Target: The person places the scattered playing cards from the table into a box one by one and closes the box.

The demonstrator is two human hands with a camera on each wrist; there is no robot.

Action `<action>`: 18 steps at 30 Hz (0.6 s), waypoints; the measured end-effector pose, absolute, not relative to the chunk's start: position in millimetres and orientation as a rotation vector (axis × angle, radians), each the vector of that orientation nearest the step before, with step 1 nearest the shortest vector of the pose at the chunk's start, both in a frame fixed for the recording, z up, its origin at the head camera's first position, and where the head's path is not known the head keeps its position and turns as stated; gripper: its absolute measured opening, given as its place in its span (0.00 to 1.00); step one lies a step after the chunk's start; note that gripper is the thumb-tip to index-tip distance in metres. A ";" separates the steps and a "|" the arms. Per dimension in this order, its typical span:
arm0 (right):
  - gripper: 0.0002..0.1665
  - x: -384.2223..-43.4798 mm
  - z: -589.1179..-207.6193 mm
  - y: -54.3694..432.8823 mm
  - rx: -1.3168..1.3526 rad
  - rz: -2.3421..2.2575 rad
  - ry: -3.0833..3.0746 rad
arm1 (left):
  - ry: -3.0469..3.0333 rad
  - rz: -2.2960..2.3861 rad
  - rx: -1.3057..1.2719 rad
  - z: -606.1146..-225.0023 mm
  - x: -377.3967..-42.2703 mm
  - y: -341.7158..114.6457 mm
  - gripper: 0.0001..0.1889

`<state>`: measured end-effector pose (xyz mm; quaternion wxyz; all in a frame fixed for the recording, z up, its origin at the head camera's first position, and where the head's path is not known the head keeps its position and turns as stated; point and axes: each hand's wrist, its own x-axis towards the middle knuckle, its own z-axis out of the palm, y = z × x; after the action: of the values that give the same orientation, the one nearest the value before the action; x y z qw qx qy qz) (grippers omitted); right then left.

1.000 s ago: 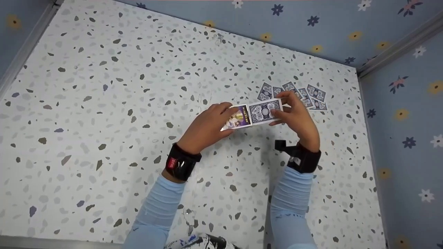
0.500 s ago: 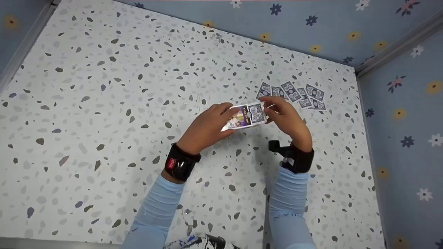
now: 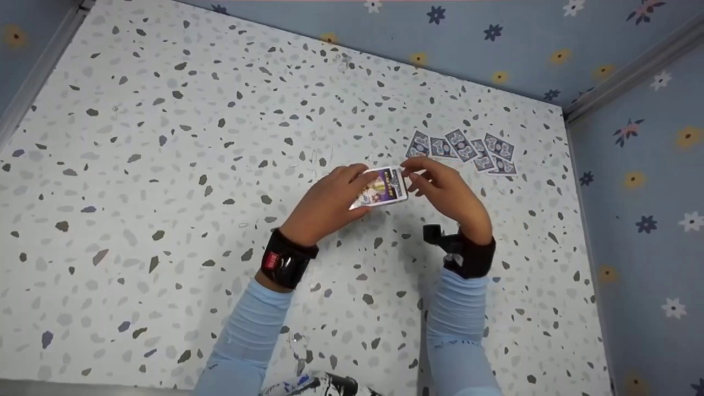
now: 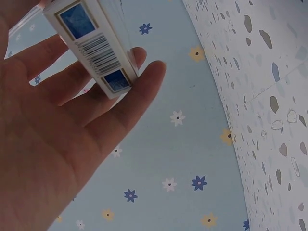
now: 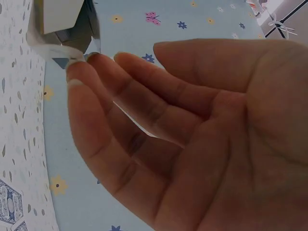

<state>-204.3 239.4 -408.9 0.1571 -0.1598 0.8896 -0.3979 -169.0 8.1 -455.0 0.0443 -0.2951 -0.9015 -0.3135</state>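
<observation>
My left hand (image 3: 330, 206) grips a card box (image 3: 379, 190) with a purple and yellow picture on top, held out over the table. In the left wrist view the barcode side (image 4: 98, 53) of the box shows, fingers curled along it. A strip of a dark patterned playing card (image 3: 395, 180) shows at the box's right end. My right hand (image 3: 448, 192) is at that end, its fingers bent and fingertips right at the edge. From the right wrist, a white end flap (image 5: 60, 50) of the box meets the fingertips, and the thumb (image 5: 202, 62) stands apart.
Several playing cards (image 3: 462, 146) lie back side up and partly overlapping on the speckled white table (image 3: 165, 220), beyond my right hand. Blue flowered walls (image 3: 638, 220) border the table at the back and right.
The patterned card or cards sticking out of the box have slid left until only a strip shows. My right hand has moved left with them and released its grip; the left has stayed put.
</observation>
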 end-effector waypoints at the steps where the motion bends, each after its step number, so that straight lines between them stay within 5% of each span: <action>1: 0.18 -203.8 -409.1 238.7 -0.469 -1.131 2.538 | -2.757 -0.956 -0.902 -455.2 -169.1 8.1 0.30; 11: 0.19 -202.4 -408.7 240.9 -0.493 -1.082 2.574 | -2.747 -0.928 -0.904 -455.7 -167.8 6.3 0.29; 18: 0.19 -211.7 -410.7 276.3 -0.209 -1.020 2.815 | -2.768 -0.941 -0.904 -452.9 -168.7 6.7 0.30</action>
<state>-211.7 276.3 -410.7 0.0700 -0.0694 0.9356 -0.3389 -168.7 6.7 -452.9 0.0405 -0.2953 -0.9037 -0.3073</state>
